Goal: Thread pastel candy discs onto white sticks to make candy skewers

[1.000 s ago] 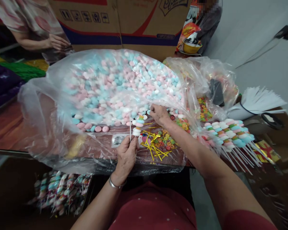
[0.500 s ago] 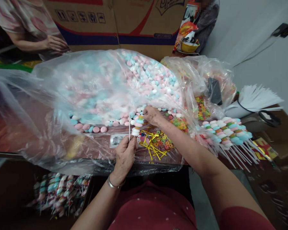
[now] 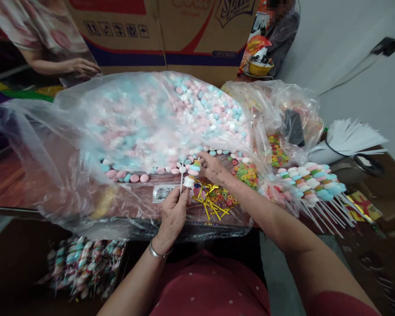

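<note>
My left hand (image 3: 174, 210) is closed round the lower end of a marshmallow skewer (image 3: 191, 174), threaded with white, blue and pink marshmallows and orange and green rings. A bare white stick (image 3: 181, 177) stands upright in the same grip. At the skewer's upper end my right hand (image 3: 211, 167) has its fingers bent together; what they pinch is hidden. Just beyond lie loose marshmallows (image 3: 144, 178) along the mouth of a large clear bag (image 3: 69, 114) full of them. Gold twist ties (image 3: 213, 206) and colourful candy rings (image 3: 246, 174) lie under my right forearm.
Finished skewers (image 3: 312, 182) are stacked at the right, near a container of white sticks (image 3: 352, 136). More skewers (image 3: 85, 263) fill a box at lower left. A carton (image 3: 171, 39) stands behind the bag. A person's hand (image 3: 84, 66) is at far left, another person at the back.
The view has shifted slightly. Both hands keep nearly the same pose at the skewer. The other person's hand at the far left has lifted its fingers a little.
</note>
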The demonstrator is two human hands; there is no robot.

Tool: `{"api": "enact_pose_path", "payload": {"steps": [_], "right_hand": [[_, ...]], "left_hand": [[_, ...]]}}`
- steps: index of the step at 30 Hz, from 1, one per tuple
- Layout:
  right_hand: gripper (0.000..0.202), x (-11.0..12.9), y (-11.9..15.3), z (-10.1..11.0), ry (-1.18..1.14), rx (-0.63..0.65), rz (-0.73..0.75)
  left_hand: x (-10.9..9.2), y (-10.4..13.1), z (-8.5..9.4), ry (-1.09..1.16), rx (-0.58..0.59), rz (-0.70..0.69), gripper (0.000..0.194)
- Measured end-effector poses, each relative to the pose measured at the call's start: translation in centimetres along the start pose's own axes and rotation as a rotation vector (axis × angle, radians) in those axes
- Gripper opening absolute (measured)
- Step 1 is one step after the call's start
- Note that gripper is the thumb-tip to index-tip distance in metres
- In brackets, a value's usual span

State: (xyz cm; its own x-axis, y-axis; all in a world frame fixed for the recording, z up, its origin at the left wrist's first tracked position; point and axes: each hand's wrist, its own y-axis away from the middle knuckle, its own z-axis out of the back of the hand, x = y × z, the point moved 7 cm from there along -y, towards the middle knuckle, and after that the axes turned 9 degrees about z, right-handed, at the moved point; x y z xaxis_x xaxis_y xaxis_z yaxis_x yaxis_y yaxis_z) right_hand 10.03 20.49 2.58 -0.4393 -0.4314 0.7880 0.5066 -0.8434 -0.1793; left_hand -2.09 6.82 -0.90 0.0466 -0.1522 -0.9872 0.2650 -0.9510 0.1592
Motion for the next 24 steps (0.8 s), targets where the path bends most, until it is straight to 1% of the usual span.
{"api": "enact_pose_path", "payload": {"steps": [2, 5, 7, 10, 15, 20, 24], "right_hand": [[0.028, -0.9, 0.6, 0.7, -0.241, -0.041, -0.079], [0.028, -1.9, 1.9, 1.8, -0.616, -0.144, -0.212], [0.031, -2.0, 2.7, 2.6, -0.719, -0.199, -0.239], [0.034, -1.8, 3.6, 3.5, -0.758, -0.246, -0.224], [0.032, -1.3, 4.1, 4.5, -0.687, -0.284, -0.168], [0.033, -1.1, 4.2, 4.3, -0.633, -0.257, -0.136], [0.034, -1.3, 4.3, 4.3, -0.569, -0.278, -0.096]], "left_hand": [[-0.3, 0.0, 0.0, -0.024, -0.002, 0.001, 0.026], [-0.7, 0.1, -0.2, -0.079, -0.001, -0.005, 0.023], [-1.0, 0.2, -0.3, -0.127, 0.011, -0.017, 0.022], [-1.3, 0.3, -0.6, -0.199, 0.031, -0.030, 0.023], [-1.5, 0.4, -1.0, -0.294, 0.056, -0.031, 0.027], [-1.4, 0.4, -0.9, -0.344, 0.037, -0.023, 0.029], [-1.3, 0.3, -0.9, -0.339, 0.014, -0.026, 0.028]]}}
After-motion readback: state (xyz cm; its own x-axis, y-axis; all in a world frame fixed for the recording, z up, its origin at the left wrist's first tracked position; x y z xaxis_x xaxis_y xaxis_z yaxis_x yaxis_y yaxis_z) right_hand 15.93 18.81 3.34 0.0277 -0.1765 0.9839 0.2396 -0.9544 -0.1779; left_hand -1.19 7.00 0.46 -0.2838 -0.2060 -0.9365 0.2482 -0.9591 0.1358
